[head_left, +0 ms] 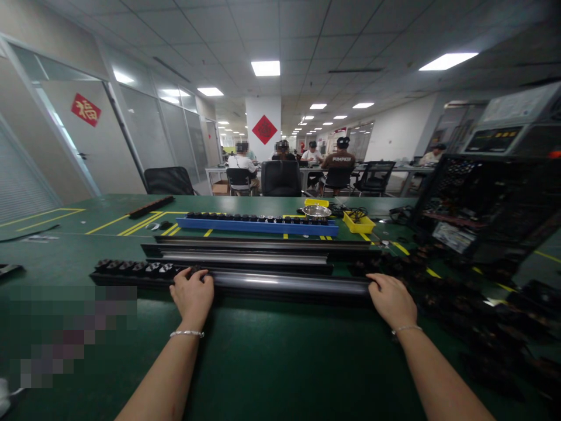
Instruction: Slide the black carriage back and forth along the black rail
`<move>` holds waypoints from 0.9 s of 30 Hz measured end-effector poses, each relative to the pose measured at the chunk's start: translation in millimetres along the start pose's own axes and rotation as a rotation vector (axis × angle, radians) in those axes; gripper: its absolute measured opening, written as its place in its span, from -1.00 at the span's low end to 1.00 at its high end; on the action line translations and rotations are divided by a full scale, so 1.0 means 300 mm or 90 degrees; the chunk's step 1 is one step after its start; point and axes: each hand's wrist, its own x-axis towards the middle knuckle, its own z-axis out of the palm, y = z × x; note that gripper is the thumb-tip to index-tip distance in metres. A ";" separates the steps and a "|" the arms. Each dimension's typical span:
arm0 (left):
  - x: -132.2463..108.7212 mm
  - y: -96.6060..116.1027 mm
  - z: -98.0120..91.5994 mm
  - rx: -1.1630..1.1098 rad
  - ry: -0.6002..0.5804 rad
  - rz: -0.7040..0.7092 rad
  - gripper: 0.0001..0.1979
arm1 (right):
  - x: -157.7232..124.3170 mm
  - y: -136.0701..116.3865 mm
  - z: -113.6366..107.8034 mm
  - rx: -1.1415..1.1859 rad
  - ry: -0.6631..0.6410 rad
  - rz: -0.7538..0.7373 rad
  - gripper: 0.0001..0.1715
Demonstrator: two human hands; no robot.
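Green tabletop [298, 362] lies open nearest, black rail [263, 285] barring beyond.

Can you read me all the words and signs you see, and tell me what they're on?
"PUMPKIN": on the back of a brown shirt.
"福": on the red door sign.
Too small or blurred to read: the red pillar sign, the white label at right, and the yellow panel marks above it.

Left hand [191, 299]: bare; slim silvery-white bracelet [187, 334] around wrist just behind it, textured, links too small to tell. Right hand [393, 301]: bare; thinner silvery band [407, 328] just behind. Both forearms [169, 374] sleeveless as far as seen.
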 end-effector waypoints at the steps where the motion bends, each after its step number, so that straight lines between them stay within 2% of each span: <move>1: 0.000 -0.001 0.002 -0.001 0.002 0.003 -0.68 | 0.001 0.001 0.002 -0.001 0.002 -0.001 -0.51; 14: 0.000 0.000 0.006 -0.020 0.008 0.000 -0.80 | 0.007 0.015 0.014 -0.014 0.007 -0.009 -0.52; 21: -0.013 0.024 0.002 -0.013 0.012 -0.016 -0.59 | 0.003 0.007 0.008 -0.003 0.003 -0.003 -0.52; 27: -0.011 0.024 0.000 -0.027 0.009 -0.047 -0.61 | 0.000 -0.002 0.000 -0.004 -0.003 -0.002 -0.52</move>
